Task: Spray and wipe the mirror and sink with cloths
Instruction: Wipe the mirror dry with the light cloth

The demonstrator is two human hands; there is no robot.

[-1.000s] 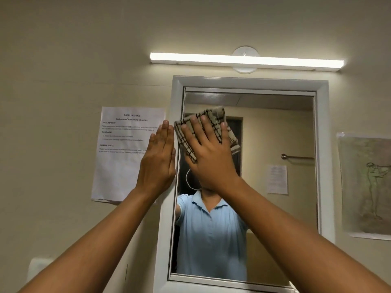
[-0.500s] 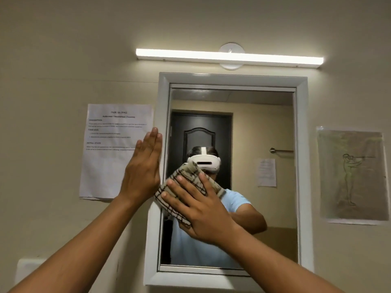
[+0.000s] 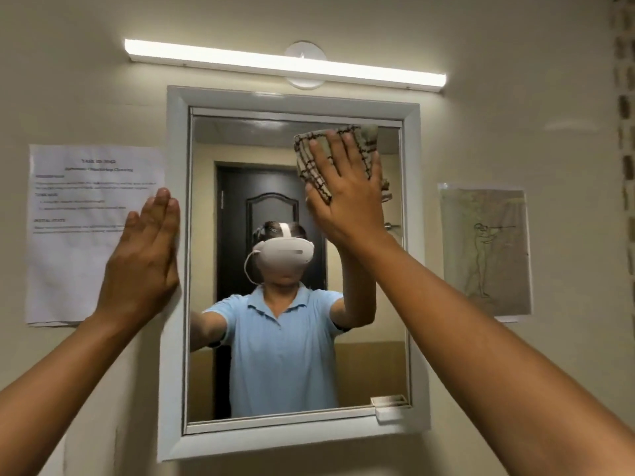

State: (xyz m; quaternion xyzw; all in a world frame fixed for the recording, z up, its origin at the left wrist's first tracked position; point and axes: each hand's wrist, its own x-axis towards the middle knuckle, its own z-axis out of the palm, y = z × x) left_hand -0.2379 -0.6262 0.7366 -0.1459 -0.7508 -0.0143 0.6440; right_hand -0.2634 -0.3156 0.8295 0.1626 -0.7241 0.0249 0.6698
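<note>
1. Beige bathroom wall, lit by a strip light (image 3: 285,65) above a white-framed mirror (image 3: 261,201); a printed sheet (image 3: 86,187) was taped to its left and a sketch (image 3: 486,249) to its right.
2. Right hand (image 3: 347,197) lay flat with fingers spread, pressing a checked cloth (image 3: 321,156) against the upper right of the glass — no pinch or curl, the open palm alone pinned the cloth, probably to spread pressure across the wipe.
3. Left hand (image 3: 144,266) was empty, fingers straight and together, flat against the mirror's left frame edge and the wall — judged a brace for balance or to keep the frame from shifting.
4. Sink and spray bottle were out of view.
5. Judgement: mirror wipe under way in the upper right; sink work apparently not yet begun.
</note>
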